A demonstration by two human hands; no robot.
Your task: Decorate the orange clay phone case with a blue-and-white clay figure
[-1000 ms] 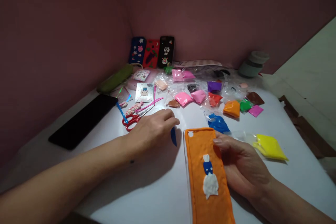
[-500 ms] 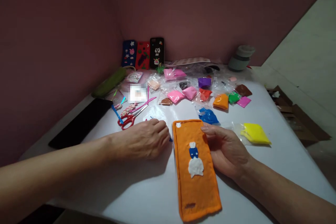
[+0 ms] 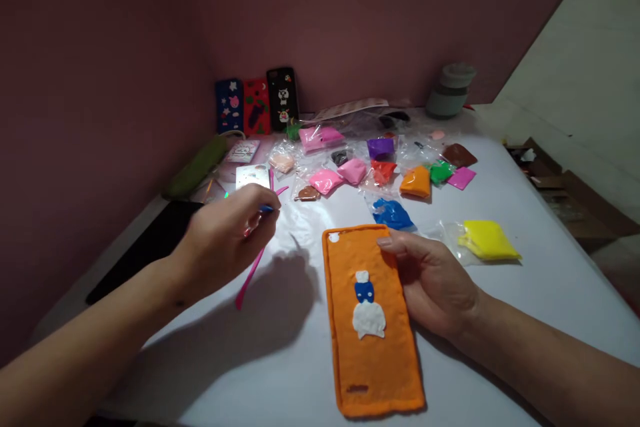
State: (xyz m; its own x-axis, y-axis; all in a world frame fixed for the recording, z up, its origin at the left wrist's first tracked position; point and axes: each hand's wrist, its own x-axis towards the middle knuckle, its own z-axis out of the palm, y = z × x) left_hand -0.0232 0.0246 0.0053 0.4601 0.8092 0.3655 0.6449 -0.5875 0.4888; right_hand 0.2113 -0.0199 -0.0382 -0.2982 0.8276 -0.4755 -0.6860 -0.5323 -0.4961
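My right hand [image 3: 435, 280] holds an orange clay-covered phone case [image 3: 370, 367] by its upper right edge, thumb on the front. The case bears white and blue clay shapes, with a camera hole at its top left. Raised over the table at left, my left hand [image 3: 225, 233] is closed around a slim blue clay tool [image 3: 267, 209]; most of it is hidden by the fingers. A pink clay tool [image 3: 245, 290] shows below that hand, apparently on the table. The red-handled scissors are almost wholly hidden behind the left hand.
Bags of coloured clay, among them blue [image 3: 393, 213], yellow [image 3: 490, 240] and orange [image 3: 416, 182], lie across the table. Three decorated phone cases [image 3: 257, 107] lean on the wall. A black slab [image 3: 145, 253] and green pouch [image 3: 197, 167] lie left; a jar [image 3: 450, 93] stands back right.
My left hand has lifted off the table beside the case and moved left and up, now with the blue tool in it. My right hand still holds the case. The view has shifted slightly.
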